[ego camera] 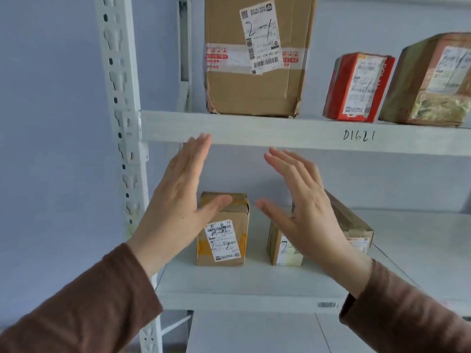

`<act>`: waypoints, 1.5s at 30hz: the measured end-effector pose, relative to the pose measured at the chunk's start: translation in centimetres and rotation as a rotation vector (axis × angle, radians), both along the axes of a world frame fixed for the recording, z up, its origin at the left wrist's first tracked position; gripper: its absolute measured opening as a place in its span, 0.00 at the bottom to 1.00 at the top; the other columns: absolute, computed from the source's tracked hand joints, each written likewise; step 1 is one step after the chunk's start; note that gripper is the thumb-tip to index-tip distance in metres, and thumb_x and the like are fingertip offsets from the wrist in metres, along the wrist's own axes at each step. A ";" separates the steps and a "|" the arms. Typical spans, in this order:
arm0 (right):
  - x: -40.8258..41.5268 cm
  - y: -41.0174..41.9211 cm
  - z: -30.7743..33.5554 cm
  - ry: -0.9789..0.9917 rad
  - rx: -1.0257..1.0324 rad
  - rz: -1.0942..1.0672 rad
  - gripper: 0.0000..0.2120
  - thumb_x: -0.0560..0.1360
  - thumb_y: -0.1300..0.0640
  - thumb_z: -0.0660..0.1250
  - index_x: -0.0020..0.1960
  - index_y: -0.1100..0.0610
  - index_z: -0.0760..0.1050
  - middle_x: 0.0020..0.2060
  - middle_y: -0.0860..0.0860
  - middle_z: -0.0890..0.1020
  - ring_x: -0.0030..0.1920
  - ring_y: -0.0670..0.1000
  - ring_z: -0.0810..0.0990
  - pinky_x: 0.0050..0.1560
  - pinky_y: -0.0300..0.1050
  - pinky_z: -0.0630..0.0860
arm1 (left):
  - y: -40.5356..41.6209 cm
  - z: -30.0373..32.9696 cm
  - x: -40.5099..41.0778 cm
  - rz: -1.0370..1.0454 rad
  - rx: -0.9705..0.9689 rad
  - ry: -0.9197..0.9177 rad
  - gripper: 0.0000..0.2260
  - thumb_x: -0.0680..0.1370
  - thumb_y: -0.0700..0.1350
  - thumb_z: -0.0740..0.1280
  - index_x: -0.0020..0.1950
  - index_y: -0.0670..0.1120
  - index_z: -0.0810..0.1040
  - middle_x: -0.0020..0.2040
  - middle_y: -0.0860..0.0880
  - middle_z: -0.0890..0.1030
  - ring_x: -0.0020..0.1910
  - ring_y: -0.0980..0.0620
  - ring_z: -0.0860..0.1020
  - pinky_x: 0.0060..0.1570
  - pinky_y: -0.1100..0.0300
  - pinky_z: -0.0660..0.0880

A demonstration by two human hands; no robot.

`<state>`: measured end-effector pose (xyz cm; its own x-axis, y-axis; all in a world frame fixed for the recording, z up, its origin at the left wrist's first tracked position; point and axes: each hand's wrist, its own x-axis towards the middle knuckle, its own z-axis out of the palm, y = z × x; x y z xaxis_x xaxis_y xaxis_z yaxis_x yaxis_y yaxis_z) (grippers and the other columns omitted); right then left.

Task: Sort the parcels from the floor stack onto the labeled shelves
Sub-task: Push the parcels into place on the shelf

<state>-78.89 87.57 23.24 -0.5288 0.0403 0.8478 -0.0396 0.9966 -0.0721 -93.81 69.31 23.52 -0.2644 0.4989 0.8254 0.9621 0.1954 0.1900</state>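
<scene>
Both hands were raised with straight fingers, holding nothing: the left hand [175, 200] at nine o'clock, the right hand [303, 202] at three. Behind them on the lower shelf [254, 284] stood a small box [224, 240] marked 2-2 and a second box [283, 248] just beside it. At twelve o'clock, the upper shelf [280, 131] carried a big carton [257, 80], a red box [356, 87] and a taped parcel [428, 82].

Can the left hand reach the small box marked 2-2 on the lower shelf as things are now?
Probably yes. The left hand is open and holds nothing, raised right in front of the small box marked 2-2. Nothing stands between them, and the neighbouring box sits apart to its right.
</scene>
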 end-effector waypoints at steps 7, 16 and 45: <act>-3.9 1.6 -9.2 -0.194 -0.298 -0.022 0.39 0.76 0.46 0.73 0.80 0.51 0.58 0.78 0.47 0.64 0.77 0.49 0.60 0.77 0.43 0.58 | 2.3 -9.4 -4.2 0.046 -0.096 -0.322 0.46 0.74 0.54 0.75 0.83 0.49 0.50 0.82 0.51 0.53 0.80 0.55 0.51 0.75 0.64 0.49; -8.9 3.4 -16.7 -0.420 -0.756 -0.071 0.49 0.75 0.50 0.75 0.83 0.51 0.45 0.82 0.50 0.57 0.80 0.52 0.59 0.77 0.50 0.58 | 5.7 -17.6 -8.4 0.053 -0.189 -0.745 0.54 0.72 0.53 0.78 0.82 0.53 0.40 0.83 0.51 0.52 0.81 0.51 0.52 0.71 0.61 0.51; -17.6 6.2 -19.9 -0.444 -0.917 -0.072 0.34 0.81 0.58 0.67 0.81 0.52 0.53 0.67 0.53 0.79 0.64 0.57 0.79 0.62 0.51 0.76 | 10.2 -21.0 -15.4 0.084 -0.235 -0.851 0.45 0.73 0.44 0.77 0.78 0.56 0.49 0.70 0.49 0.75 0.65 0.44 0.77 0.66 0.47 0.75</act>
